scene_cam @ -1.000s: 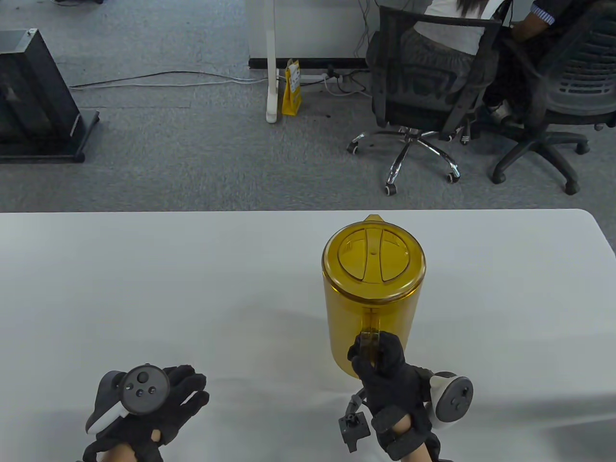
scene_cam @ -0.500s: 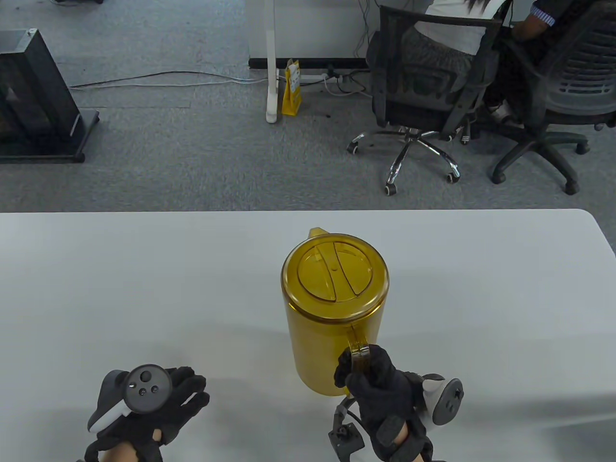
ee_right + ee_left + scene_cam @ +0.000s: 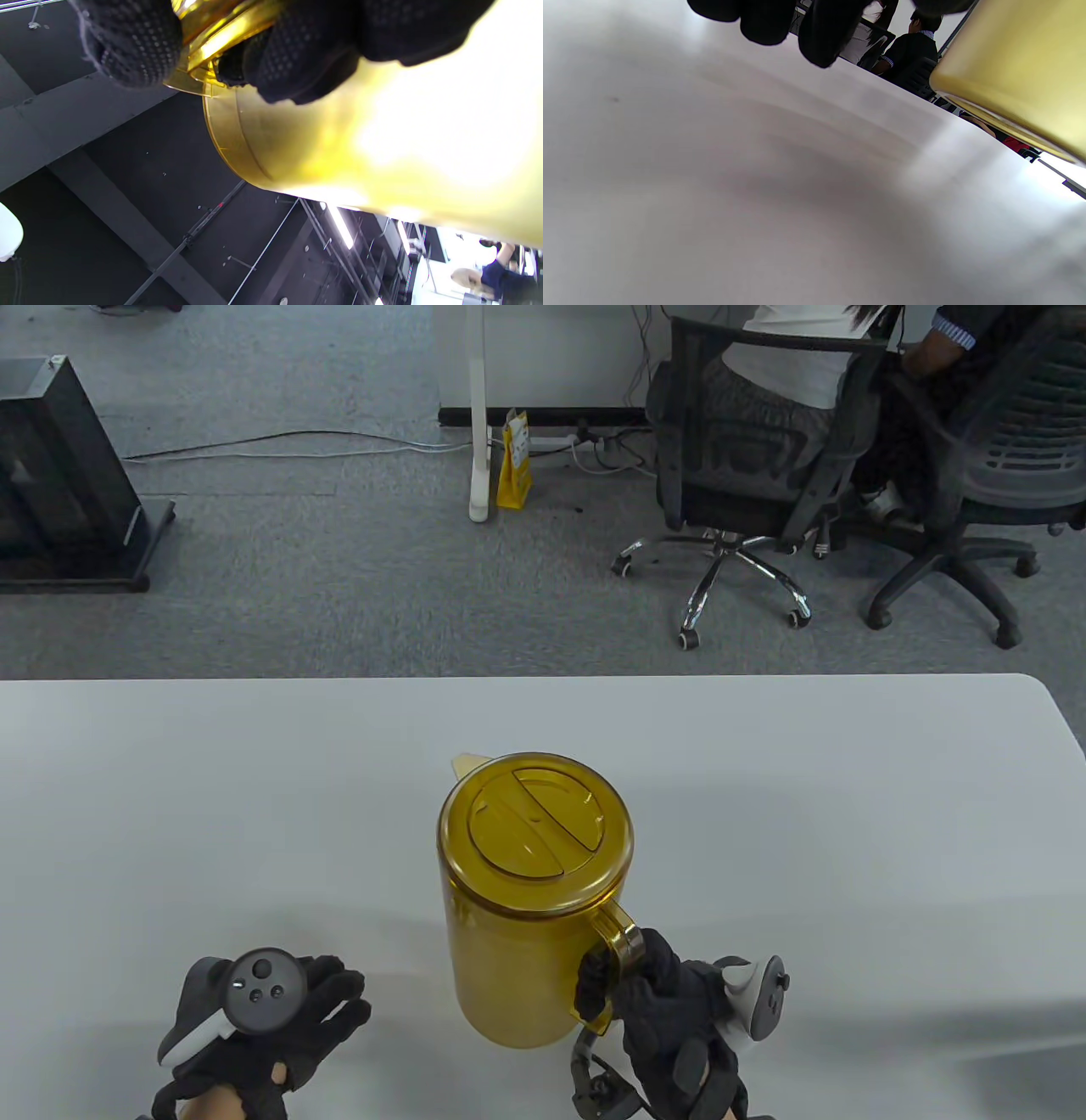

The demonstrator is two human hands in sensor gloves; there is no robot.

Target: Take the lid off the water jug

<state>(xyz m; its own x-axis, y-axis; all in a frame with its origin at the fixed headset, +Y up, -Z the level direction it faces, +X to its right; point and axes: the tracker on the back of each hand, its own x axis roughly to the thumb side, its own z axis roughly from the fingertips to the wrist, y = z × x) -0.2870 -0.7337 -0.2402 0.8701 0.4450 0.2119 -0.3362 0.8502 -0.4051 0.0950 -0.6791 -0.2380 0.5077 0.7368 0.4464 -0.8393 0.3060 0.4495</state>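
Observation:
A translucent amber water jug stands upright on the white table, near its front edge and a little right of centre. Its round amber lid sits on top, spout pointing far left. My right hand grips the jug's handle from the near right; in the right wrist view its fingers curl round the handle against the jug body. My left hand rests on the table to the jug's left with fingers spread, holding nothing. The left wrist view shows the jug's side at the upper right.
Beyond the table's far edge lies grey carpet with two office chairs and seated people at the upper right, a white desk leg, a yellow bag and a black stand at the left.
My right hand has drawn the jug by its handle leftward and toward me, turning it so the spout points far left. The left hand has stayed put.

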